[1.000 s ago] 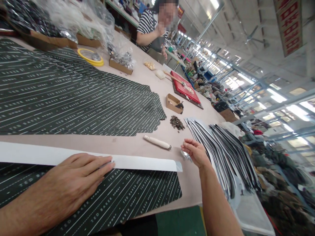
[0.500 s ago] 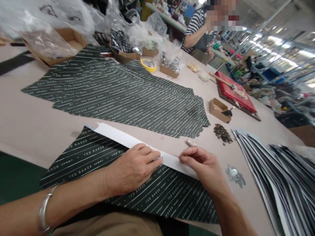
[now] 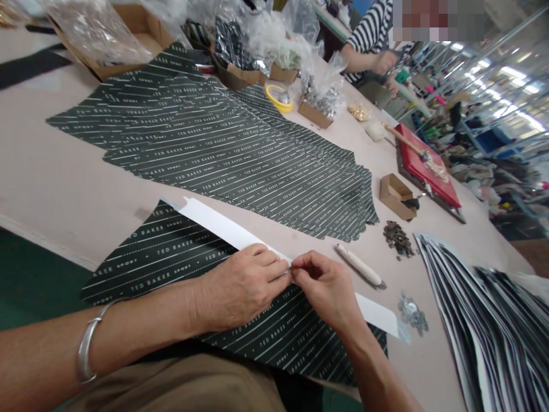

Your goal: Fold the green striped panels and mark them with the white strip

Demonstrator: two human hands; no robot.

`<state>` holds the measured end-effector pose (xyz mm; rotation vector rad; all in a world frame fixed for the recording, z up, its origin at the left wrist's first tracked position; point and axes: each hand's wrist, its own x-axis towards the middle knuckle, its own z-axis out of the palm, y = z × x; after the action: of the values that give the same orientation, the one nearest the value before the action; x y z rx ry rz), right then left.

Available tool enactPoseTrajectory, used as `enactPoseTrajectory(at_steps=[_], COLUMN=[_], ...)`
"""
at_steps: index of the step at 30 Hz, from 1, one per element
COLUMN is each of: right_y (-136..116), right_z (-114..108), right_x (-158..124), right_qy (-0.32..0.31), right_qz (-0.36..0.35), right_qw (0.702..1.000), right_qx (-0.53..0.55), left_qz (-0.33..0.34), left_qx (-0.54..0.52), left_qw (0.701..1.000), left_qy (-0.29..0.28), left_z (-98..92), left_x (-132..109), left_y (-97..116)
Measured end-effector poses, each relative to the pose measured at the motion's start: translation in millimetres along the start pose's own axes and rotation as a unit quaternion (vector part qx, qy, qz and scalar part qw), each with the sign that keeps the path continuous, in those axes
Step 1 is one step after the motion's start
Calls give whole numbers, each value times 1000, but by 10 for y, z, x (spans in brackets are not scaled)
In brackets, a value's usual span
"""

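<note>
A dark green printed fabric piece (image 3: 146, 257) with diagonal white lines lies across my lap and the table edge. A long white strip (image 3: 214, 220) runs along its far edge. My left hand (image 3: 244, 286) is closed over the middle of that edge, its fingers wrapped round fabric and strip. Right beside those fingertips, my right hand (image 3: 321, 289) is closed in a pinch at the same edge; whatever tiny thing it pinches is hidden. Beyond the right hand lies a white pen-like tool (image 3: 360, 266) on the table.
A spread stack of matching fabric pieces (image 3: 240, 154) lies ahead. To the right are dark metal bits (image 3: 398, 239), silvery pieces (image 3: 412, 312), a small cardboard box (image 3: 397, 197), a red board (image 3: 429, 166) and piled dark panels (image 3: 493, 332). A person in a striped shirt (image 3: 373, 37) works across the table.
My right hand has moved left along the strip to meet my left fingertips, uncovering the pen-like tool and the strip's right end. My left hand keeps its hold. The view has shifted slightly.
</note>
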<state>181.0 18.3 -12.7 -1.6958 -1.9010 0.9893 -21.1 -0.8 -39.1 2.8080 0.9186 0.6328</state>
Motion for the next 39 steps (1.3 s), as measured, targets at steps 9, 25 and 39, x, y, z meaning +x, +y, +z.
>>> enactPoseTrajectory(at_steps=[9, 25, 39], right_y=[21, 560, 29], right_z=[-102, -702, 57], right_x=[90, -54, -26], right_qy=[-67, 398, 294], right_qz=[29, -62, -22], right_qw=[997, 898, 715], right_qx=[-13, 178, 634], left_qz=[1, -3, 4], left_qx=[20, 55, -4], left_qw=[1000, 995, 1000], left_qy=[-11, -80, -19], left_z=[12, -70, -10], left_x=[11, 102, 19], left_y=[-1, 31, -32])
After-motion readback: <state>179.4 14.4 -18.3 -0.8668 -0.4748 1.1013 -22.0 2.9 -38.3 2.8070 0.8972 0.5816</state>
